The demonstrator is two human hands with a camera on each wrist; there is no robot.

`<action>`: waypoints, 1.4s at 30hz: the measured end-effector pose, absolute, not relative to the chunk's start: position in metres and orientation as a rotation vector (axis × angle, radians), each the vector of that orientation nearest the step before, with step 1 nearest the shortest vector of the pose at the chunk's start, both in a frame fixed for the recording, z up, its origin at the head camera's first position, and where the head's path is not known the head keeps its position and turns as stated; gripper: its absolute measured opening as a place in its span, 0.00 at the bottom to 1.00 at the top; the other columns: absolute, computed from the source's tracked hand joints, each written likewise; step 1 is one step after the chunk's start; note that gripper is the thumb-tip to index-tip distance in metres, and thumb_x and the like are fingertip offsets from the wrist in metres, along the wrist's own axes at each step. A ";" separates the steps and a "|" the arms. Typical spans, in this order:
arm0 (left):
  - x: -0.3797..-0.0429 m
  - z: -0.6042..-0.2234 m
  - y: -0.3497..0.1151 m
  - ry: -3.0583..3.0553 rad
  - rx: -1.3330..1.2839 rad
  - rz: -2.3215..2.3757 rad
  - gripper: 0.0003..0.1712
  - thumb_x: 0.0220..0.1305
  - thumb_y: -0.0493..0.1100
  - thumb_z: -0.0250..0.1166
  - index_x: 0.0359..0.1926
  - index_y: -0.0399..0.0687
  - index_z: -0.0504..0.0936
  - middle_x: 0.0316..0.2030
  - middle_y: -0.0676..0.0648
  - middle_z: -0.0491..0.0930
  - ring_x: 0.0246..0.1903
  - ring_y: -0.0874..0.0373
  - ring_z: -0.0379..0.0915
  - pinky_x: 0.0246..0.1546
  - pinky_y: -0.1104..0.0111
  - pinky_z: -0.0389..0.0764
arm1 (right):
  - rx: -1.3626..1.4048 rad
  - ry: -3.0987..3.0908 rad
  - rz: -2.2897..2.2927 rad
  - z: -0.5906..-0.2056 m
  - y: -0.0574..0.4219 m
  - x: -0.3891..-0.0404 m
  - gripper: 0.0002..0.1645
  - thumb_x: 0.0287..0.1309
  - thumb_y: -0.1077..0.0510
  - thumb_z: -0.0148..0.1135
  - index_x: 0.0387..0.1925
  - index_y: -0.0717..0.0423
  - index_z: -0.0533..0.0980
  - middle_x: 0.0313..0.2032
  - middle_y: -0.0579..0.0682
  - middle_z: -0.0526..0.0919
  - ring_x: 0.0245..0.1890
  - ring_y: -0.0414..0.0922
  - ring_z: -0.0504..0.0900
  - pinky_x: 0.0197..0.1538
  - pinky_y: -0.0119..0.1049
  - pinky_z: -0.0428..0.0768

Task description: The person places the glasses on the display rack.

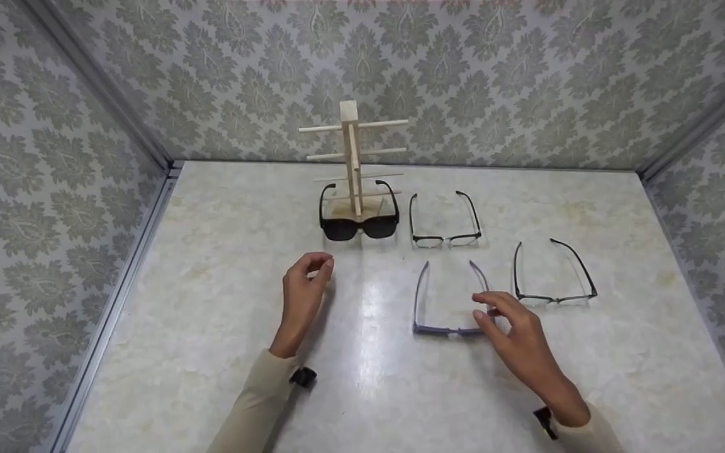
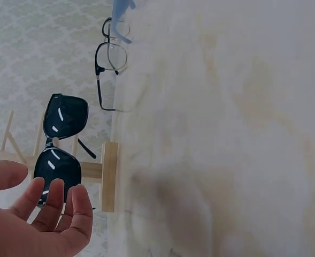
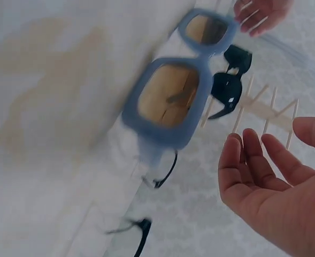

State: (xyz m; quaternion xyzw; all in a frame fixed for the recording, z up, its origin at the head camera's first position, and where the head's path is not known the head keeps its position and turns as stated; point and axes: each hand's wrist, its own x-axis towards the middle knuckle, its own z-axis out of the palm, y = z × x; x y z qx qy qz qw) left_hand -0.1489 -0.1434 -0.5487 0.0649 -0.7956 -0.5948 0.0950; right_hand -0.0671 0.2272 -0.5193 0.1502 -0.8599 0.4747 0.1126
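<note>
Black sunglasses (image 1: pixel 380 227) hang at the bottom of a wooden glasses stand (image 1: pixel 350 112), lenses facing me. Just in front of them my left hand (image 1: pixel 304 288) hovers with loosely bent fingers and nothing in its grasp; the left wrist view shows the dark lenses (image 2: pixel 66 118) behind its fingertips. My right hand (image 1: pixel 523 336) is over the right side of the blue-framed glasses (image 1: pixel 433 330), thumb and fingers apart. In the right wrist view those blue glasses (image 3: pixel 130 110) stand clear of the relaxed fingers. Part of their right side is hidden by my hand.
Dark-framed glasses (image 1: pixel 463 239) lie right of the stand, arms unfolded. Another dark-framed pair (image 1: pixel 557 299) lies farther right, near my right hand. Bare pegs (image 1: pixel 384 124) stick out from the stand's upper part. Patterned walls (image 1: pixel 494 75) enclose the pale marbled table (image 1: pixel 211 302).
</note>
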 end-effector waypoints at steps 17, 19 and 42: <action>-0.139 -0.562 -0.124 -2.382 0.092 -1.880 0.10 0.78 0.38 0.69 0.51 0.34 0.89 0.45 0.42 0.89 0.46 0.51 0.85 0.41 0.68 0.88 | 0.221 -2.567 1.376 -0.536 0.260 -0.045 0.20 0.68 0.72 0.73 0.60 0.64 0.85 0.58 0.52 0.87 0.62 0.33 0.81 0.60 0.22 0.82; -0.137 -0.562 -0.122 -2.402 0.098 -1.895 0.10 0.78 0.38 0.69 0.51 0.35 0.89 0.45 0.42 0.89 0.44 0.51 0.86 0.41 0.66 0.89 | 0.198 -2.559 1.419 -0.540 0.263 -0.044 0.21 0.67 0.73 0.73 0.60 0.65 0.85 0.58 0.54 0.87 0.62 0.32 0.81 0.59 0.23 0.83; -0.118 -0.571 -0.083 -2.489 -0.216 -2.086 0.15 0.77 0.36 0.69 0.58 0.30 0.87 0.49 0.36 0.90 0.45 0.49 0.87 0.42 0.70 0.88 | -0.005 -2.610 1.784 -0.550 0.276 -0.063 0.24 0.76 0.64 0.69 0.69 0.66 0.79 0.62 0.61 0.86 0.61 0.50 0.86 0.57 0.25 0.85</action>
